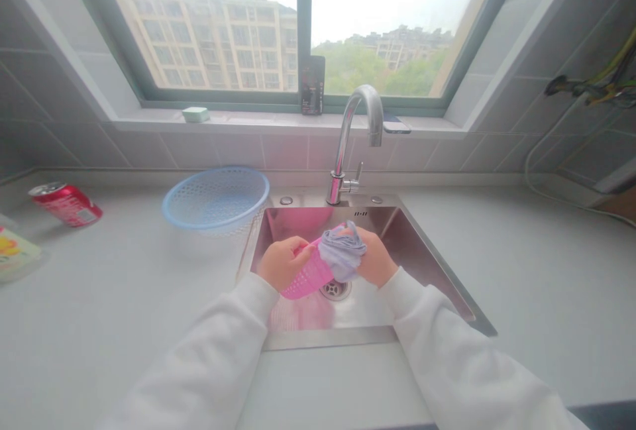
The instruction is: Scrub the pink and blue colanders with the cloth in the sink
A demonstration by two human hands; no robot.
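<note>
Over the steel sink [437,284], my left hand [285,263] pinches the rim of a pink perforated plastic basket [311,274], which is tilted. A bunched pale grey-lilac cloth [342,254] is gripped in my right hand [376,259], its fingers mostly hidden behind it. The cloth lies against the basket's upper right side; whether it rests inside or only touches the rim I cannot tell. Below them the round drain [335,289] shows in the sink floor.
A chrome faucet [342,145] rises behind the sink. On the left counter stand a light blue basket [216,198] and a tilted red can [67,205]. A phone [313,85] leans on the window, a second phone [396,124] and green soap bar [195,114] lie on the sill.
</note>
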